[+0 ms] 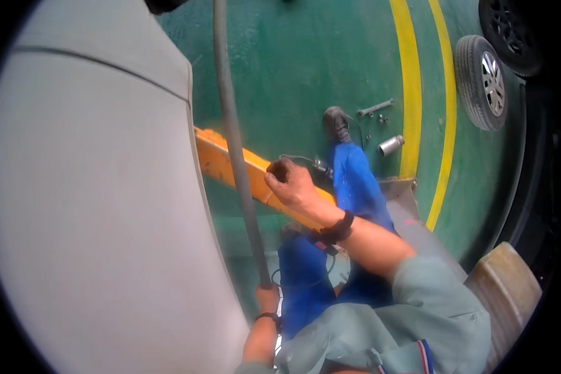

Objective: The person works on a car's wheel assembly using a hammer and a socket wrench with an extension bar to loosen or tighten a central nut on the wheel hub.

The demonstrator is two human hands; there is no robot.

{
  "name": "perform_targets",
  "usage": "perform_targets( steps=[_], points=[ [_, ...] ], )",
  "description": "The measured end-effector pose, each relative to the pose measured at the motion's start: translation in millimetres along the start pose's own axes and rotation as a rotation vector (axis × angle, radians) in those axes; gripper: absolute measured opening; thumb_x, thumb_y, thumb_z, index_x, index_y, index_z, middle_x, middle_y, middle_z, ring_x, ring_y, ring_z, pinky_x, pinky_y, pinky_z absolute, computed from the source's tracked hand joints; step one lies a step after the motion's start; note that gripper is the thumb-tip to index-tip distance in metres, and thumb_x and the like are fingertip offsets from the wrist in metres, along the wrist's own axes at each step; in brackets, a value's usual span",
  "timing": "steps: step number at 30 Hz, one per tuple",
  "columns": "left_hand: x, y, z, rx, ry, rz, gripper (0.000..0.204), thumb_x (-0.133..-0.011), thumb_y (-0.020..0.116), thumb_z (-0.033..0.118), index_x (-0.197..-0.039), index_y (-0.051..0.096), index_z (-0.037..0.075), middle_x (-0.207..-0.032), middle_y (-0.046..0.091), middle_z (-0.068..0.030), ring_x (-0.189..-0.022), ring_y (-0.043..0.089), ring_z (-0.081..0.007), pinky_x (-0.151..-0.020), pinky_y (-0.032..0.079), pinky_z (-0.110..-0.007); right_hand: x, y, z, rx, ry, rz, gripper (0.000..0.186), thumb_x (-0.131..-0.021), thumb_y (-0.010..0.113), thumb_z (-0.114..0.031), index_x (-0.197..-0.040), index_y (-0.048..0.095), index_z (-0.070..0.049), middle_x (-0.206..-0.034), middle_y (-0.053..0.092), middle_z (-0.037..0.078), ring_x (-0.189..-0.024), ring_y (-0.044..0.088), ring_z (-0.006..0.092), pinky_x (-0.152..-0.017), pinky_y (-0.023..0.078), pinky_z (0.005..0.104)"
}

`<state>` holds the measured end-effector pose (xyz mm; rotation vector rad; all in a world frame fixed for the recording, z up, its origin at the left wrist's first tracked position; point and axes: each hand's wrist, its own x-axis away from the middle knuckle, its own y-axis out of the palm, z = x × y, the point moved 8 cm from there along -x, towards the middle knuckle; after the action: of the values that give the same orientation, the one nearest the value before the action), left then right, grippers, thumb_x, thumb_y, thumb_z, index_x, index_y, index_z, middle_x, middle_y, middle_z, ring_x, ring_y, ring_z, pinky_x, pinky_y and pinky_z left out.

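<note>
My left hand (267, 299), low in the view, is wrapped round the bottom end of a long grey bar (238, 153). The bar runs up past the side of a pale vehicle body (100, 187) and out of the top of the picture. Over an orange steel beam (255, 174), my right hand (295, 187) is raised with its fingers curled in toward the thumb. Whatever lies inside those fingers, if anything, is hidden. The right hand is apart from the bar. A dark band circles each wrist.
On the green floor (280, 75), beyond my shoe, lie a wrench (376, 108), small metal parts (382, 119) and a silver cylinder (391, 145). A metal tool (322, 166) with a hose rests beside my leg. Wheels (482, 83) stand at the far right past yellow lines (407, 81).
</note>
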<state>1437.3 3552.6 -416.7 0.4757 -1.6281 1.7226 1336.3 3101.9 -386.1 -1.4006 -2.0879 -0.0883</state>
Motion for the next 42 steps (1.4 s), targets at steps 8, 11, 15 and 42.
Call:
perform_targets(
  steps=[8, 11, 15, 42],
  points=[
    [-24.0, -46.6, 128.1, -0.170, 0.108, -0.113, 0.056, -0.071, 0.075, 0.024, -0.110, 0.052, -0.008, -0.101, 0.062, -0.0281, -0.096, 0.061, -0.0423, -0.083, 0.048, -0.045, -32.6, 8.8, 9.2, -0.146, 0.040, 0.026, 0.030, -0.083, 0.062, -0.026, -0.094, 0.063, 0.002, -0.084, 0.068, 0.019, -0.078, 0.067, 0.0312, -0.073, 0.053, 0.0375],
    [-42.5, -47.7, 175.8, -0.127, 0.158, -0.084, 0.066, -0.071, 0.076, 0.027, -0.117, 0.046, -0.011, -0.108, 0.058, -0.0308, -0.103, 0.057, -0.0434, -0.089, 0.045, -0.044, -32.2, -18.2, 17.1, -0.228, 0.125, 0.081, 0.028, -0.083, 0.062, -0.024, -0.093, 0.064, 0.001, -0.081, 0.069, 0.016, -0.075, 0.068, 0.0266, -0.071, 0.053, 0.0355],
    [-35.2, -52.0, 211.9, -0.206, 0.050, -0.045, 0.065, -0.069, 0.075, 0.023, -0.120, 0.048, -0.009, -0.117, 0.057, -0.0284, -0.109, 0.056, -0.0391, -0.093, 0.044, -0.039, -16.0, -79.1, 2.4, -0.381, 0.238, 0.173, 0.023, -0.084, 0.061, -0.020, -0.094, 0.063, 0.001, -0.077, 0.069, 0.011, -0.071, 0.068, 0.0170, -0.067, 0.053, 0.0301],
    [46.3, -257.4, 494.8, -0.242, 0.163, -0.061, 0.047, -0.082, 0.063, 0.018, -0.121, 0.052, -0.007, -0.122, 0.057, -0.0220, -0.114, 0.054, -0.0323, -0.099, 0.040, -0.038, 69.7, -624.2, -131.3, -0.367, 0.079, 1.065, 0.020, -0.087, 0.057, -0.016, -0.089, 0.064, 0.003, -0.075, 0.068, 0.012, -0.065, 0.066, 0.0167, -0.060, 0.053, 0.0269]
  ],
)
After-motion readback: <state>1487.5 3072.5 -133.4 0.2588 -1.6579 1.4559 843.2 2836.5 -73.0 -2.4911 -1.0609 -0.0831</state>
